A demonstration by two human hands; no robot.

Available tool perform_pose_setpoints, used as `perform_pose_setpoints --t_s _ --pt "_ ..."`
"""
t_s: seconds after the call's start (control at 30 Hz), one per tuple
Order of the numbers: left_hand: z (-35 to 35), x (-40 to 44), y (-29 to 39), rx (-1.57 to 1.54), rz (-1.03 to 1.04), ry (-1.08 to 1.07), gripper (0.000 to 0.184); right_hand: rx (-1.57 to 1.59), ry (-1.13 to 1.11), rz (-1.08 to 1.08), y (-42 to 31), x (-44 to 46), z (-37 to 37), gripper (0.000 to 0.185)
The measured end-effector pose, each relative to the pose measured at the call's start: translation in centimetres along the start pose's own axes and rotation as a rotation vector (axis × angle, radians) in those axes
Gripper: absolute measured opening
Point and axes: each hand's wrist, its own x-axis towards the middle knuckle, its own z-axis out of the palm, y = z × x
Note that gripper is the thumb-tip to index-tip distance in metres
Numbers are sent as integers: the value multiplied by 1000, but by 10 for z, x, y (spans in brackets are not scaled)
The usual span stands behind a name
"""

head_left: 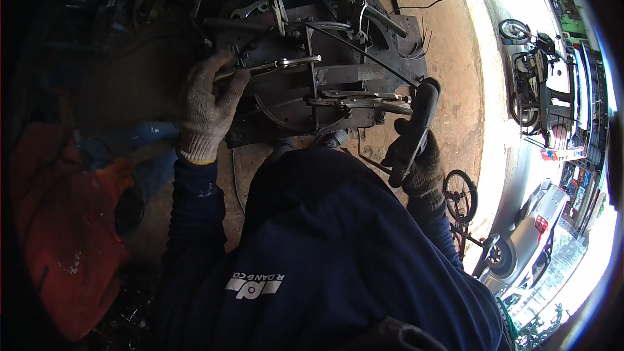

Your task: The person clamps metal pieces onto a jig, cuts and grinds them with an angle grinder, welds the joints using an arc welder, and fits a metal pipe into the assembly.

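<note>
My left hand [209,104], in a grey knitted work glove, pinches the handle of a pair of pliers [279,64]. Their jaws reach a thin upright bar [312,78] on a dark metal workpiece [344,73]. In my gloved right hand [422,169] is a thick black handle that looks like a welding electrode holder [416,130]. A thin rod [370,58] runs from its top end to the bar's upper end; contact there I cannot confirm. Between my hands, locking pliers [364,101] grip the bar lower down.
More clamps [273,0] stand at the workpiece's far side, near a spanner [250,8]. A person in red clothing [65,221] is at my left. To the right are a bicycle [460,198], a motorcycle [536,78] and a silver car [530,237]. Cables cross the ground.
</note>
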Motion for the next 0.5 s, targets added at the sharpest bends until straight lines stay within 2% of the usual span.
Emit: perform_pose_setpoints --t_s 0.07,0.2,0.27,0.37,0.43,0.5 --pt "-1 0 2 -4 73 17 41 25 5 13 0 0 -1 46" --pt "0 3 7 70 17 15 41 66 -44 -40 4 2 -6 46" --pt "2 3 5 34 41 22 40 186 -25 4 6 2 -5 46" --pt "3 2 4 -26 16 20 39 101 -41 -28 7 3 -7 47" --pt "4 1 3 -18 19 29 38 -105 -33 -90 11 5 -10 47" --pt "3 2 0 4 44 27 39 6 -37 -62 4 1 -3 48"
